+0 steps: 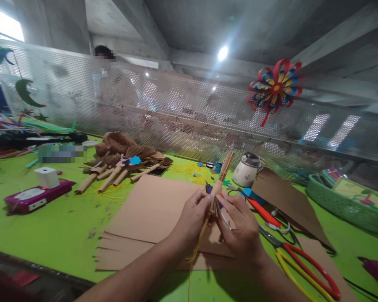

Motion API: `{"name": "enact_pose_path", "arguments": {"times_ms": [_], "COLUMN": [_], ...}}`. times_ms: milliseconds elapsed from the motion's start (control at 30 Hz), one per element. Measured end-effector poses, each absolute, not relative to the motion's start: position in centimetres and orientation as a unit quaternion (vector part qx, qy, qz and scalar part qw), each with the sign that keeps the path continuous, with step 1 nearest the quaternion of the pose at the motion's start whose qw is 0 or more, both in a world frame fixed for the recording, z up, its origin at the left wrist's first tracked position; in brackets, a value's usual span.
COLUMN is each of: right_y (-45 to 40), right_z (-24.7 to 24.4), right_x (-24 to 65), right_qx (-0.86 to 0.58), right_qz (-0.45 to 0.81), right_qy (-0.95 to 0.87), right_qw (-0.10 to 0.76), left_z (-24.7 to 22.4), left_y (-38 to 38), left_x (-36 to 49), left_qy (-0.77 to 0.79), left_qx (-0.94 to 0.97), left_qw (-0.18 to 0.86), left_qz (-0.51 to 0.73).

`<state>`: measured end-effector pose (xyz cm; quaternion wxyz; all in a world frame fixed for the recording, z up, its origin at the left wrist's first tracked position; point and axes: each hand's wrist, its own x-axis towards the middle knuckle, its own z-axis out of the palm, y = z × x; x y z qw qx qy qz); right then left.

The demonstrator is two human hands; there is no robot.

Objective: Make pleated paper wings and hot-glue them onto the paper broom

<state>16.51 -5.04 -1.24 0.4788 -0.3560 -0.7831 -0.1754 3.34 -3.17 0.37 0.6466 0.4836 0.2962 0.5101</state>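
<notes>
A: Position of the paper roll (218,187)?
B: Held above the stack of brown sheets (157,205), between both hands, over the green table (66,235).
A: Orientation?
B: Long axis oblique. Narrow upper end points away from the wearer and leans right, toward the perforated screen (182,113); the pleated lower end points back toward the wearer and slightly left.
A: Left hand (197,214)?
B: Narrow; thumb and fingers pinch the roll's left side near its lower part.
A: Right hand (241,224)?
B: Curled in from the right, thumb and fingertips closed on the pleated part. The fingers overlap there, so the exact contact is probably, not certainly, as noted.
A: Thread?
B: Yellow thread (193,255) runs along the upper shaft and trails below the hands.
A: Surroundings?
B: Similar brown pieces (113,176) lie left, beyond the sheets; scissors (283,245) with red and yellow handles lie right of the right hand.
</notes>
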Motion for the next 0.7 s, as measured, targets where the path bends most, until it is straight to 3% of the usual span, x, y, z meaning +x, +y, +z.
{"name": "enact_pose_path", "arguments": {"times_ms": [700], "right_y": [-5.28], "right_z": [-1.30], "right_x": [16.54], "right_qx": [-0.375], "right_qz": [-0.118], "right_qy": [-0.775], "right_qw": [0.494], "left_z": [0.24], "left_y": [-3.01], "left_x": [3.17], "left_qy": [0.283], "left_qx": [0.487], "left_qw": [0.653], "left_qz": [0.506]}}
